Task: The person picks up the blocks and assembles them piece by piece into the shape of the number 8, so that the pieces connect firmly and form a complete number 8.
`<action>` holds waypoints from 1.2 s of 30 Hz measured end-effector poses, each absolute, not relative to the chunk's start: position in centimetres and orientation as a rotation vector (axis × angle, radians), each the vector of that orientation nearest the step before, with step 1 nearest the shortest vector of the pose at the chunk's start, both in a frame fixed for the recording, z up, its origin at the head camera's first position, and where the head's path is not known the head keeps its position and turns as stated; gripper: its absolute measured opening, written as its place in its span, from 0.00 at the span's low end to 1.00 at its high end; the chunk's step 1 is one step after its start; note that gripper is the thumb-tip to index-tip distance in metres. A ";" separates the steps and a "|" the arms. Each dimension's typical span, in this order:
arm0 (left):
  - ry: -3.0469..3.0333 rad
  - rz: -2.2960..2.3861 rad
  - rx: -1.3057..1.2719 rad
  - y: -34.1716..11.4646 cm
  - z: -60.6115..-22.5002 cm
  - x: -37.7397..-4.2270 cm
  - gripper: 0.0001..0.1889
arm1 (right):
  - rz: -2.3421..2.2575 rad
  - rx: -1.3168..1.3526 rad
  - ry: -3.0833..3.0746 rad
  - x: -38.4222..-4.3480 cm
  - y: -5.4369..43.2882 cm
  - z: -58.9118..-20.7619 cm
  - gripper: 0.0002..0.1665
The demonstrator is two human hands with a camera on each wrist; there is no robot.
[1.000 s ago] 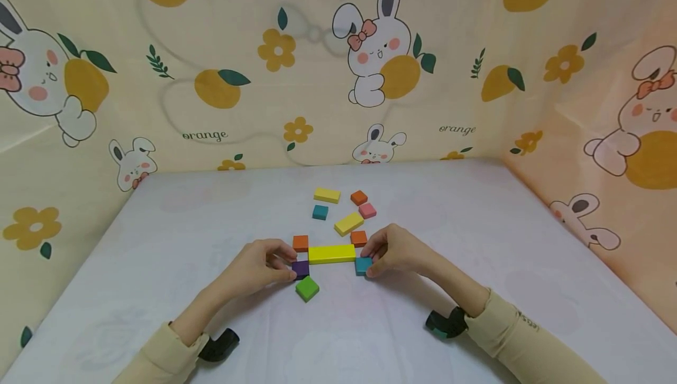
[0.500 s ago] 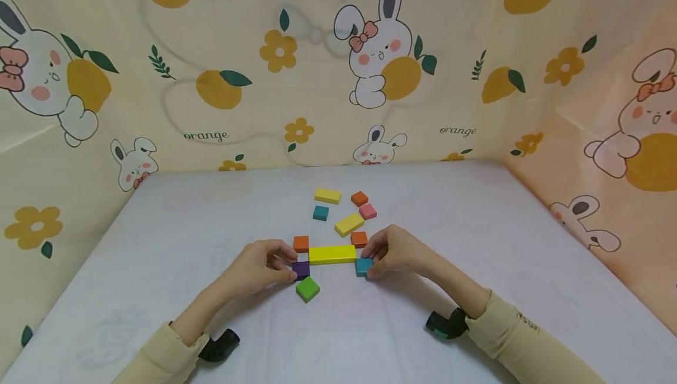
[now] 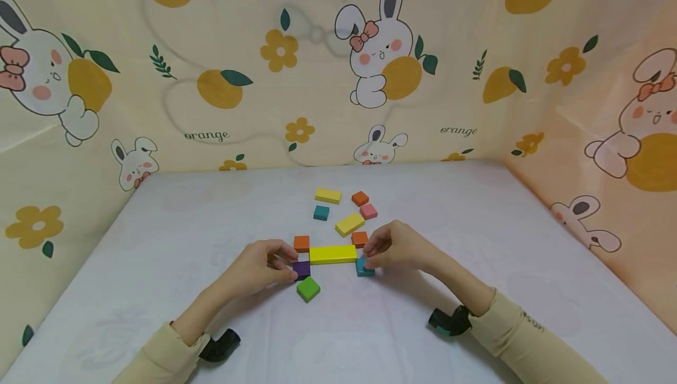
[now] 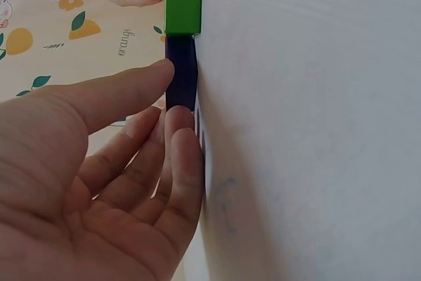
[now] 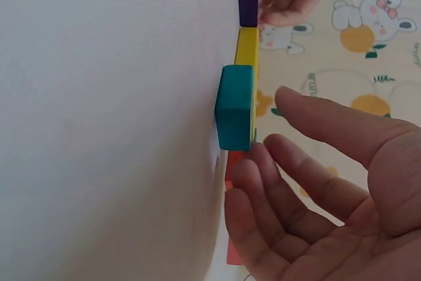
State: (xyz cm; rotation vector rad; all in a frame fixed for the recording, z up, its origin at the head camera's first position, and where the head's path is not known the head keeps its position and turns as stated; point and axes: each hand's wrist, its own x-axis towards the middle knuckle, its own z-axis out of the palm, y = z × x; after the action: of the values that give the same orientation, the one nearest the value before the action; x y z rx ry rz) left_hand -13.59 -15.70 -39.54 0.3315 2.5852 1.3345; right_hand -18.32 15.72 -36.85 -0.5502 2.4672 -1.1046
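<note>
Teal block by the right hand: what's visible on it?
The teal block is a small, plain, squarish piece with smooth, painted-looking faces, perhaps wood. It lies flat on the white tabletop, at the near right corner of the long yellow block; whether those touch is unclear. The right hand partly covers it in the head view. The thumb stands clear of it; fingertip contact can't be told.

Head: light even, moderately bright | my forearms (image 3: 206, 307) cast soft shadows inward on the tabletop (image 3: 338, 337) | faint curved shadows mark the backdrop (image 3: 317, 96) | left wrist: my left hand (image 4: 118, 222) throws a blurry-edged shadow | right wrist: tabletop dimmer near my right hand (image 5: 348, 228)
</note>
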 end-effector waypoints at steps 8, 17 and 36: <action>2.594 1.325 0.314 -15.5 -39.4 -13.6 0.14 | -1.130 -0.505 2.593 -18.4 16.0 -36.8 0.05; 2.604 1.326 0.293 -15.2 -39.3 -13.6 0.13 | -1.252 -0.537 2.686 -19.9 17.9 -36.0 0.08; 2.598 1.334 0.298 -15.5 -39.4 -13.3 0.14 | -1.172 -0.667 2.633 -28.4 18.1 -37.0 0.20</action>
State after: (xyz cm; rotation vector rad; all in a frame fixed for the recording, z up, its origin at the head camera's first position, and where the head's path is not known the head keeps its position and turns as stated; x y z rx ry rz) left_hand -13.32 -15.49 -39.37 0.2975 2.5982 1.3337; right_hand -28.39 18.12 -36.95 -0.6671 2.6334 -1.1717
